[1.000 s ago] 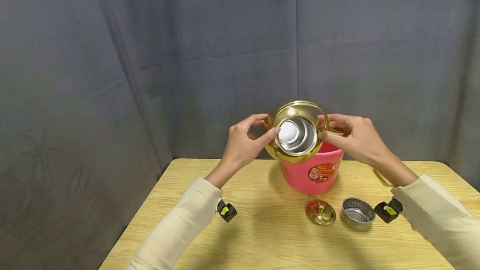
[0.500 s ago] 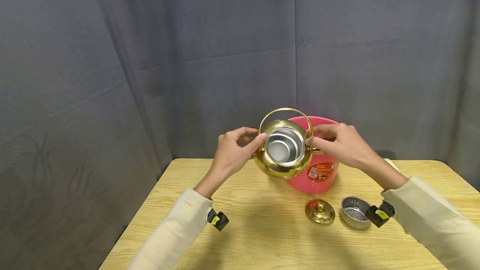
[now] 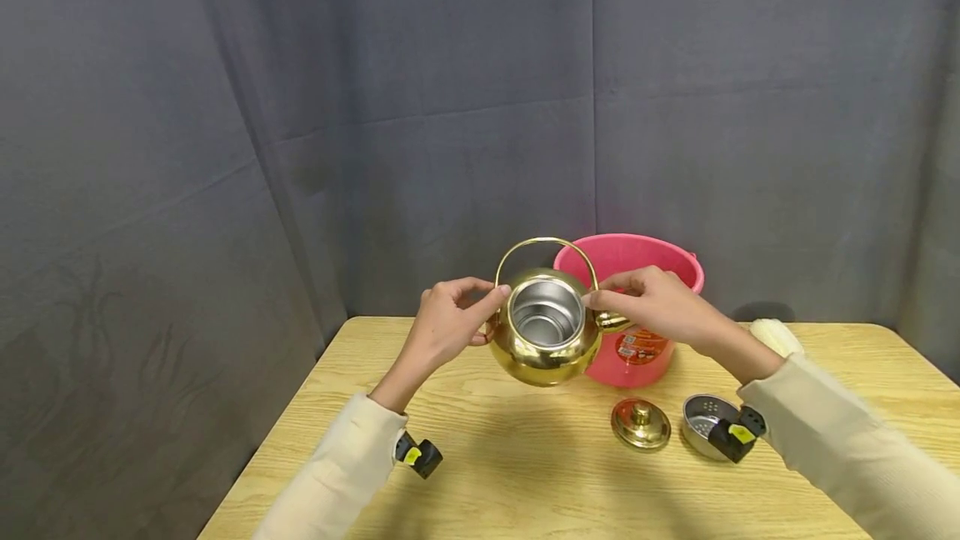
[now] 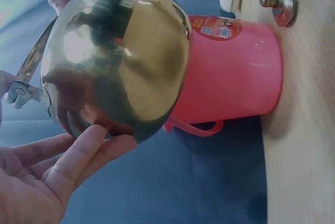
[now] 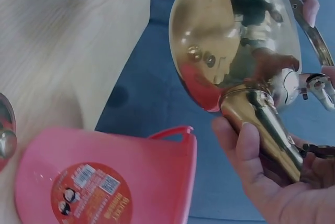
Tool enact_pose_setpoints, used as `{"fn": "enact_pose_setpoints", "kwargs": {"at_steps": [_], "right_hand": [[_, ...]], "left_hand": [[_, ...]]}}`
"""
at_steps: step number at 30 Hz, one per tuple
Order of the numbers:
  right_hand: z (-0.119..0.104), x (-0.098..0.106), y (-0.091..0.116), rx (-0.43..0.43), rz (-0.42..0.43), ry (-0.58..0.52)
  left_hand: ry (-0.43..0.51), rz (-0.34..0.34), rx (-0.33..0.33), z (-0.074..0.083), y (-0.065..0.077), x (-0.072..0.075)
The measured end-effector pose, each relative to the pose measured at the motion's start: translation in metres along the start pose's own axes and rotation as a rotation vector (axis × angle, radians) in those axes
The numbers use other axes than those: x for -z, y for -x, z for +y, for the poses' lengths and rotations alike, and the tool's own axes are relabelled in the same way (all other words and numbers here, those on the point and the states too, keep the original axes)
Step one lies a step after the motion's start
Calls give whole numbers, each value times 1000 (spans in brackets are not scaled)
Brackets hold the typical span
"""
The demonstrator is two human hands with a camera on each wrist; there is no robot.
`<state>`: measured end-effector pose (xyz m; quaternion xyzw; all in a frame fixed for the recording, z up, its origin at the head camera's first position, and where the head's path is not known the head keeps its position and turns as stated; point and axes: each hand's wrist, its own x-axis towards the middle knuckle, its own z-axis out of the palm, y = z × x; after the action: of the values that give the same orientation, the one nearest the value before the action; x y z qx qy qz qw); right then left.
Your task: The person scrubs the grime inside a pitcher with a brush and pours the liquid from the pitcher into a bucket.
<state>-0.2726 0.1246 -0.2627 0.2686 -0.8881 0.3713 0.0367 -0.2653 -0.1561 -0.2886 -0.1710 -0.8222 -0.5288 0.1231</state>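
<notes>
A shiny gold teapot (image 3: 542,363) with a steel interior hangs above the table, lidless, its mouth tilted toward me and its hoop handle (image 3: 546,240) raised. My left hand (image 3: 444,323) holds its left side, thumb near the rim at the handle joint and fingertips under the body in the left wrist view. At the other side my right hand (image 3: 663,307) grips it, thumb by the handle joint and fingers around the spout (image 5: 259,124). A gold lid (image 3: 641,423) lies knob up on the table, beside a perforated steel strainer (image 3: 701,419) partly covered by the right wrist camera.
Behind the teapot stands a pink bucket (image 3: 682,261) with a red label. A whitish object (image 3: 776,336) lies past my right wrist, partly hidden. The wooden table (image 3: 480,482) ends against a grey curtain (image 3: 450,148).
Both hands have carried the teapot leftward and down, away from over the bucket. Its mouth has tipped back upward, and more of the bucket shows. The lid and strainer stay put.
</notes>
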Motion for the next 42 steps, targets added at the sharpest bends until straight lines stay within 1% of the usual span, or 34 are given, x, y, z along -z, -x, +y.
{"fn": "enact_pose_setpoints", "kwargs": {"at_steps": [3,7,9,12,16,20,21,24,27,28,29,34,36,40,42], "right_hand": [[2,-6,-2,-18,-15,-14],[7,-18,-3,-63,-22,-59],[11,-25,-3,-90,-23,-92],[18,-35,-3,-113,-16,-143],[23,-45,-4,-118,8,-193],[27,-55,-2,-117,36,-208],[29,-57,-1,-113,43,-196],[32,-65,0,-92,71,-147],[36,-71,2,-81,84,-124],[37,-72,3,-88,83,-136],[38,-74,4,-96,81,-146],[43,-82,8,-147,59,-226],[46,-84,11,-155,53,-253],[50,-89,15,-174,44,-277],[52,-91,17,-187,46,-271]], "left_hand": [[13,-13,32,-6,2,1],[25,-33,70,-17,6,1],[39,-48,100,-23,9,1],[84,-60,155,-32,13,0],[148,-49,211,-41,18,-2],[172,-42,249,-50,22,-4],[173,-44,253,-47,25,-4],[179,-42,265,-53,28,-5],[181,-40,267,-59,30,-6],[178,-40,272,-66,29,-7],[177,-45,276,-68,30,-8],[180,-62,302,-75,35,-11],[188,-66,311,-78,36,-14],[198,-88,310,-83,40,-18],[194,-99,311,-85,42,-19]]}}
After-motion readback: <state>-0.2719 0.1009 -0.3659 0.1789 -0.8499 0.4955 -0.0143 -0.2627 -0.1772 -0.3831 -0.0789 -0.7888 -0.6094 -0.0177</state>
